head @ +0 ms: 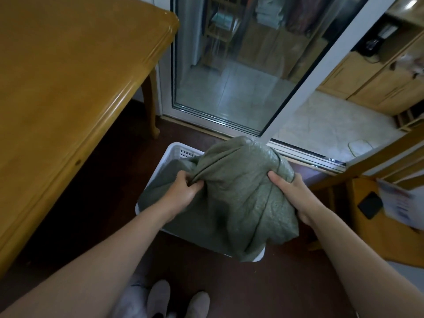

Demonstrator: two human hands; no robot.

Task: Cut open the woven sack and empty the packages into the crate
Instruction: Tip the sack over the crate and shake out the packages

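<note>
Our slippers [177, 299] stand on the floor below. Our left hand [181, 191] bunches a fold of the sack [238, 191]; our right hand [291, 191] clasps its side, over the crate [176, 150].

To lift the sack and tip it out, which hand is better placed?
Probably the left hand: its fingers bunch a fold of the sack above the crate. The right hand only presses its side.

Bare forearms, no sleeves showing — pale grey slippers [177, 299] on both feet.
</note>
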